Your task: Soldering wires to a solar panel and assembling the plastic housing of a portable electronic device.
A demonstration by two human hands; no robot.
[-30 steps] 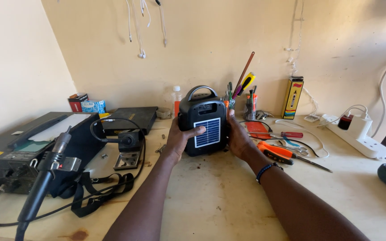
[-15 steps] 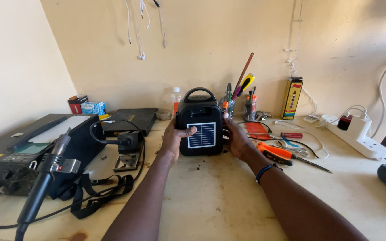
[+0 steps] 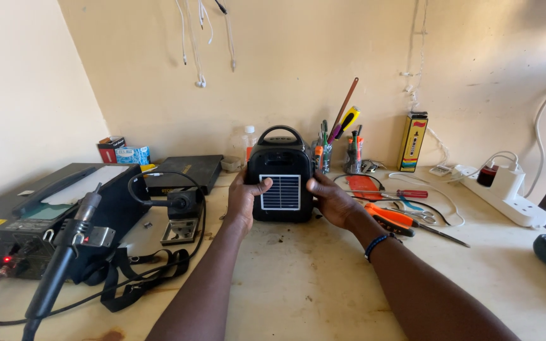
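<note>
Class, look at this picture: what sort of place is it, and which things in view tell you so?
Most likely a small electronics repair bench. A hot-air soldering station sits at the left, screwdrivers and pliers lie on the wooden worktop, and both hands, left hand and right hand, grip a black portable radio with a solar panel.

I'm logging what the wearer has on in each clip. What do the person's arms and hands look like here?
Both forearms are bare, with no sleeves in view. The left hand has no glove, ring or band that shows. The right hand is also ungloved; a thin dark beaded bracelet with blue beads circles its wrist.
</note>
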